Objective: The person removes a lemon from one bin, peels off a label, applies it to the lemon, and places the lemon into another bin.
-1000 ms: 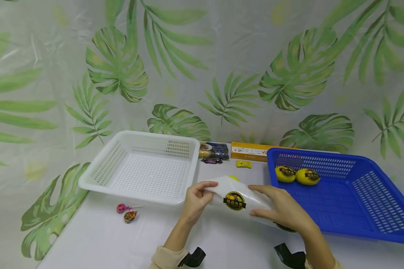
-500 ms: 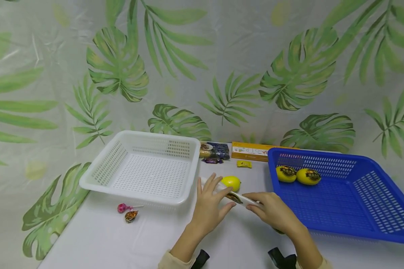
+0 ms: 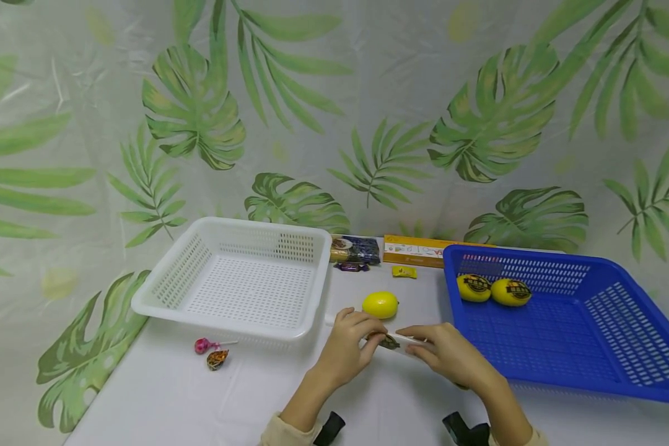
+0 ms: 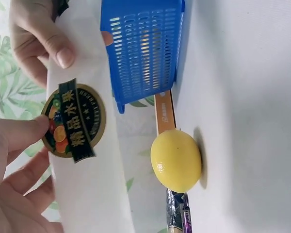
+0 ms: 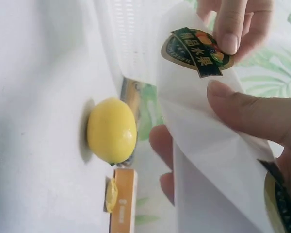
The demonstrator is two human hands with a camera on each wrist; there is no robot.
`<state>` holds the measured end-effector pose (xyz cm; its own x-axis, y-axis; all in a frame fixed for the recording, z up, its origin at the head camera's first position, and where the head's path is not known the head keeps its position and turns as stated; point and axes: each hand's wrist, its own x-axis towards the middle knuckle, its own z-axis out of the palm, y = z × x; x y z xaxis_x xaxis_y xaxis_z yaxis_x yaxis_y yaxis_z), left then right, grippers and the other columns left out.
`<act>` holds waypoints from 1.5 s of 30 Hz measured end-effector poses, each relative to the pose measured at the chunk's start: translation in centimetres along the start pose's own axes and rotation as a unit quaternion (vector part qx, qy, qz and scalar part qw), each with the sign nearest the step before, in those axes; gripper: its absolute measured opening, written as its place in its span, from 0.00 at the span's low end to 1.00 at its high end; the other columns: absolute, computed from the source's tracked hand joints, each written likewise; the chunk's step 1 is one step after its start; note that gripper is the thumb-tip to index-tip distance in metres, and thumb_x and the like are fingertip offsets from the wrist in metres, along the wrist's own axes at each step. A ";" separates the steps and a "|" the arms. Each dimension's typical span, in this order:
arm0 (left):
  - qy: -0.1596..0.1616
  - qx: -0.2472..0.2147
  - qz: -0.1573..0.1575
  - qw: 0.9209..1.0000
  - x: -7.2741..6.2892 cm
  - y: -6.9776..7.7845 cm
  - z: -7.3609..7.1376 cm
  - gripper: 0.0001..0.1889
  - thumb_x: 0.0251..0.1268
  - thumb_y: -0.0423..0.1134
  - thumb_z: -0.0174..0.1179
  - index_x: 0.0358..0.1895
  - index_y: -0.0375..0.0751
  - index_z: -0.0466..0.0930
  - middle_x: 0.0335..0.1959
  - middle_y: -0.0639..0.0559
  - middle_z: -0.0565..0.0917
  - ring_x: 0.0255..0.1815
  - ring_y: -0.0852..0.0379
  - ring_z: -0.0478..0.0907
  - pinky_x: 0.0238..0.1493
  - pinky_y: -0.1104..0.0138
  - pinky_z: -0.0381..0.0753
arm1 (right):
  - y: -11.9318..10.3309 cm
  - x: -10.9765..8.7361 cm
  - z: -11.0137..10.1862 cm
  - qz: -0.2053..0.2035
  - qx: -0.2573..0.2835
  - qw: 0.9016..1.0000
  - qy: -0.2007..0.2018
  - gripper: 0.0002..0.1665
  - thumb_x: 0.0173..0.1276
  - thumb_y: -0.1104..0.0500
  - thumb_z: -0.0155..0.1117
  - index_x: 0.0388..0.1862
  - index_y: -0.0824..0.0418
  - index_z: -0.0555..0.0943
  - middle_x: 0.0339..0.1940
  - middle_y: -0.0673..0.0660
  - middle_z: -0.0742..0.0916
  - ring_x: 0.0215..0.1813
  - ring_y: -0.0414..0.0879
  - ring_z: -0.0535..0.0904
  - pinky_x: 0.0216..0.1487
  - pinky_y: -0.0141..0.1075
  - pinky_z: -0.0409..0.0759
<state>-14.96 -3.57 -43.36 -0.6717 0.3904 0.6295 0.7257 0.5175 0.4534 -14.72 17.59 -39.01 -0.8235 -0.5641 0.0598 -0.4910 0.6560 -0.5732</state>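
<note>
A white strip of round fruit stickers (image 4: 116,194) is stretched between my two hands over the table. My left hand (image 3: 342,347) pinches it, thumb at the edge of one black-and-gold sticker (image 4: 75,121) and fingers behind the backing. My right hand (image 3: 454,353) holds the strip farther along, thumb in front and fingers (image 5: 162,145) behind. In the right wrist view the backing is creased near that thumb, and part of another sticker (image 5: 281,199) shows close to the palm. Just beyond the hands a bare yellow lemon (image 3: 380,305) lies on the table.
A white basket (image 3: 231,328) stands left; a blue basket (image 3: 563,347) at right holds two lemons (image 3: 493,291) bearing stickers. A lollipop (image 3: 202,345) and a wrapped candy (image 3: 217,359) lie front left. Small packets (image 3: 357,249) and an orange box (image 3: 412,251) line the back.
The strip has tilted from face-up to nearly edge-on and come lower and nearer, uncovering the lemon. My left hand released its edge, spread its fingers, then pinched at the sticker's edge.
</note>
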 end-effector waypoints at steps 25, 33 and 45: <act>-0.168 -0.152 -0.069 0.972 0.2 -0.5 -1.5 0.02 0.57 0.29 0.61 0.30 0.39 0.82 0.29 0.51 0.84 0.35 0.66 0.78 0.44 0.68 0.78 | 1.2 -0.3 2.2 0.004 0.051 0.995 -0.091 0.28 0.64 0.52 0.64 0.59 0.66 0.75 0.46 0.62 0.85 0.45 0.56 0.82 0.40 0.47 0.80; -0.219 -0.173 -0.043 0.959 0.3 -0.5 -2.1 0.02 0.59 0.30 0.62 0.31 0.39 0.83 0.33 0.52 0.84 0.38 0.66 0.77 0.45 0.73 0.75 | 2.7 -0.5 3.2 0.068 0.222 0.964 -0.125 0.40 0.70 0.50 0.56 0.70 0.73 0.57 0.24 0.52 0.79 0.23 0.38 0.69 0.23 0.31 0.67; -0.217 -0.166 -0.031 0.961 0.3 -0.1 -2.8 0.03 0.53 0.30 0.62 0.26 0.42 0.82 0.35 0.51 0.83 0.43 0.63 0.77 0.50 0.70 0.73 | 4.1 -0.4 5.6 0.048 0.162 0.983 0.077 0.20 0.63 0.58 0.65 0.48 0.71 0.80 0.35 0.60 0.85 0.34 0.45 0.80 0.36 0.32 0.77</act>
<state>-14.83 -5.69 -41.45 -0.6616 0.6854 0.3043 0.6416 0.3074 0.7028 -14.84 17.70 -46.01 -0.9066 -0.4095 0.1016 -0.3141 0.4943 -0.8106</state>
